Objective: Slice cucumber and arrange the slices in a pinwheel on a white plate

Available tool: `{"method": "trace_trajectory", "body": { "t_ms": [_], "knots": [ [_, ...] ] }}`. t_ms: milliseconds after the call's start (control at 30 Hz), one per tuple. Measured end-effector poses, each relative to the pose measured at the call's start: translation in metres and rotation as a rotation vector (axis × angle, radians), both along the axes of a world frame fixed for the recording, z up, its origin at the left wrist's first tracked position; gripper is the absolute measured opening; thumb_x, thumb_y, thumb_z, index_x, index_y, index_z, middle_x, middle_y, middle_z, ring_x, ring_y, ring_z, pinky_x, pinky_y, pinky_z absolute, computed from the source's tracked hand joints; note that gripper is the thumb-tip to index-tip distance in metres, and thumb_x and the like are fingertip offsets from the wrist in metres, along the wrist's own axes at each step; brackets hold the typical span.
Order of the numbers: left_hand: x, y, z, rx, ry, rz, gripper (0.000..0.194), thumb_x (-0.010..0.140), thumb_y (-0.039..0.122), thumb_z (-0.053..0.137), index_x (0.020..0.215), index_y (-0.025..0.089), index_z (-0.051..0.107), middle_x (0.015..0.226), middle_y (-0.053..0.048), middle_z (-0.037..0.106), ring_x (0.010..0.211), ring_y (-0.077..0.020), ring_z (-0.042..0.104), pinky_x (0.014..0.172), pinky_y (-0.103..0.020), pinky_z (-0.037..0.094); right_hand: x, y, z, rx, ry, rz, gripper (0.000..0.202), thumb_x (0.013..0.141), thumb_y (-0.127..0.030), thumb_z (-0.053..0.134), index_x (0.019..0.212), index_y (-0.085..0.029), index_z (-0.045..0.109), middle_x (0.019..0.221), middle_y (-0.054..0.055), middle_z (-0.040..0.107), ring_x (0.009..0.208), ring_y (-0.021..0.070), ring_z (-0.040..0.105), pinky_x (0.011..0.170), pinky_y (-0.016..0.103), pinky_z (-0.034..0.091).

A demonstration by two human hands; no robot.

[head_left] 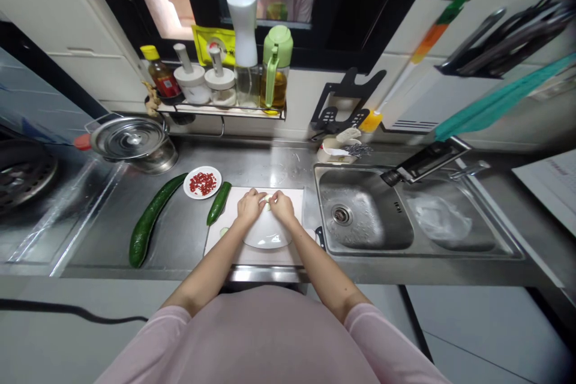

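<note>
My left hand (251, 206) and my right hand (282, 207) meet over a white plate (266, 239) on the cutting board (294, 257). Between their closed fingertips is a small pale piece (268, 198), which looks like a garlic clove; the fingers partly cover it. A shorter cucumber piece (219, 204) lies at the board's left edge, with a pale green cut end (224, 231) nearby. Right of my right forearm, a knife's black handle (320, 237) shows; most of the blade is hidden.
Left on the steel counter are a long cucumber (150, 225), a dish of chopped red chili (202, 183) and a lidded pot (157, 157). A rack (225, 111) of bottles and jars hangs behind. The sink (366, 216) is to the right.
</note>
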State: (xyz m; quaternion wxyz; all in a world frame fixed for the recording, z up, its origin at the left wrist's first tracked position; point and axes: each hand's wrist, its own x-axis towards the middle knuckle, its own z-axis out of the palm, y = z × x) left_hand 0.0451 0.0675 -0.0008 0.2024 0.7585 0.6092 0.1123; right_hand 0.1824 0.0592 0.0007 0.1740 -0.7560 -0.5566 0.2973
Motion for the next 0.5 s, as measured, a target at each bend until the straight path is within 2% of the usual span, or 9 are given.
{"method": "trace_trajectory", "body": {
  "t_ms": [133, 233, 333, 400, 500],
  "knots": [
    [-0.012, -0.001, 0.007, 0.167, -0.237, 0.240, 0.034, 0.089, 0.034, 0.052, 0.118, 0.024, 0.065, 0.097, -0.006, 0.065, 0.090, -0.0192, 0.059, 0.080, -0.028, 0.043, 0.024, -0.007, 0.011, 0.270, 0.224, -0.190, 0.012, 0.084, -0.032, 0.050, 0.084, -0.021, 0.056, 0.058, -0.004, 0.052, 0.059, 0.0143, 0.052, 0.060, 0.023, 0.036],
    [-0.027, -0.011, 0.011, 0.286, -0.419, 0.450, 0.032, 0.087, 0.036, 0.052, 0.111, 0.019, 0.066, 0.084, -0.004, 0.064, 0.080, -0.0172, 0.058, 0.076, -0.027, 0.043, 0.049, -0.021, 0.021, 0.454, 0.401, -0.321, 0.018, 0.082, -0.037, 0.050, 0.087, -0.021, 0.054, 0.053, -0.007, 0.046, 0.052, 0.0129, 0.047, 0.055, 0.022, 0.036],
    [-0.045, -0.033, 0.008, 0.302, -0.556, 0.604, 0.035, 0.085, 0.040, 0.052, 0.108, 0.017, 0.066, 0.074, -0.001, 0.060, 0.069, -0.0142, 0.055, 0.070, -0.024, 0.042, 0.069, -0.045, 0.026, 0.513, 0.531, -0.361, 0.023, 0.082, -0.042, 0.051, 0.090, -0.020, 0.052, 0.054, -0.007, 0.047, 0.048, 0.0117, 0.044, 0.050, 0.022, 0.034],
    [-0.055, -0.054, 0.002, 0.262, -0.598, 0.660, 0.036, 0.084, 0.042, 0.053, 0.105, 0.016, 0.066, 0.071, 0.000, 0.057, 0.062, -0.0124, 0.051, 0.064, -0.023, 0.041, 0.076, -0.066, 0.024, 0.517, 0.565, -0.358, 0.025, 0.081, -0.044, 0.052, 0.089, -0.021, 0.052, 0.054, -0.008, 0.046, 0.047, 0.0111, 0.042, 0.049, 0.022, 0.033],
    [-0.069, -0.084, -0.009, 0.215, -0.571, 0.694, 0.035, 0.083, 0.043, 0.053, 0.103, 0.018, 0.067, 0.070, 0.000, 0.058, 0.062, -0.0125, 0.052, 0.066, -0.024, 0.042, 0.077, -0.096, 0.014, 0.484, 0.552, -0.323, 0.027, 0.081, -0.047, 0.053, 0.087, -0.021, 0.053, 0.051, -0.009, 0.041, 0.047, 0.0113, 0.041, 0.049, 0.022, 0.033]
  ]
}}
